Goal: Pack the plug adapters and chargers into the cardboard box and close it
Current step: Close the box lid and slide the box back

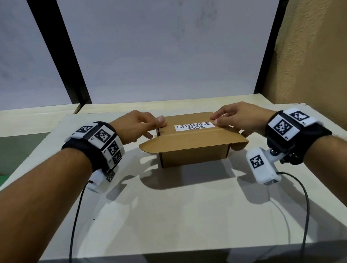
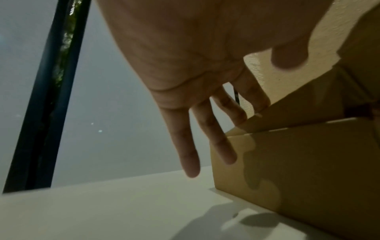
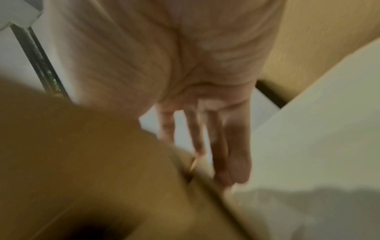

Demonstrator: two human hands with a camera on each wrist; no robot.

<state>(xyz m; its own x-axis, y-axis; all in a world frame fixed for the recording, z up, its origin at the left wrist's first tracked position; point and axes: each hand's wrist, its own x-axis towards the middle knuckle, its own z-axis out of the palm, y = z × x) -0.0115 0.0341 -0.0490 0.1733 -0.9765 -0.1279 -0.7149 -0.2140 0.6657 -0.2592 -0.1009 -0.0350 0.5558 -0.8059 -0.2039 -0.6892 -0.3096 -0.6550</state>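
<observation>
Table: pale, flat surface; carries all items listed; far edge meets a grey wall panel with black uprights.
Cardboard box: brown, sits at the centre of the table toward the far side; lid lowered over the body, its front flap jutting out toward the near side, not tucked in; contents hidden.
Label: white, on the lid top, reads "STORAGE BOX".
Left hand: at the lid's far left corner; fingers extended and relaxed, the upper ones touching the lid edge, the lower ones hanging beside the box's left wall in the left wrist view.
Right hand: at the lid's far right corner; fingers straight, pointing down along the box's right side in the blurred right wrist view; thumb on the lid top.
Wrist cameras: white, cabled, one on each wrist.
</observation>
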